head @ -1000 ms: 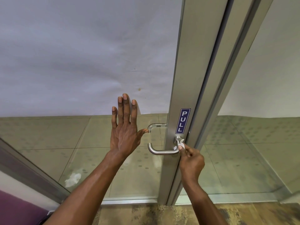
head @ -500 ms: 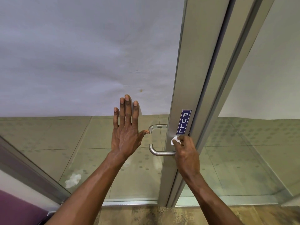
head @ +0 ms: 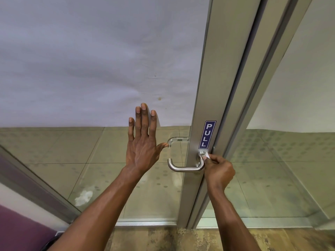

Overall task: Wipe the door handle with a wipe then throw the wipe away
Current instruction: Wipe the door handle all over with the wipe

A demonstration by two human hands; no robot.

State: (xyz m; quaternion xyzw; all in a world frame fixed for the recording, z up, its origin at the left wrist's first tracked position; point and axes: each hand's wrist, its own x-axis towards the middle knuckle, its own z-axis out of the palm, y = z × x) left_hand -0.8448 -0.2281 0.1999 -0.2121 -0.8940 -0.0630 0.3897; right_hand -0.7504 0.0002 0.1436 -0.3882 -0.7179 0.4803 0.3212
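Two hands (head: 143, 147), one door handle (head: 184, 168), one wipe (head: 207, 156), one PULL sign (head: 206, 134).

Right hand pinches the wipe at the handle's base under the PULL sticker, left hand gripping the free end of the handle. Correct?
Not quite. The left hand is not gripping anything: it lies flat and open on the glass, beside the door handle. The rest holds in the head view: the right hand pinches the wipe at the handle's base, under the PULL sticker.

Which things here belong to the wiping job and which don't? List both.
Job: door handle; wipe, pinched in right hand; left hand, flat on the glass.

Not part of it: PULL sign; white smudge low on the glass.
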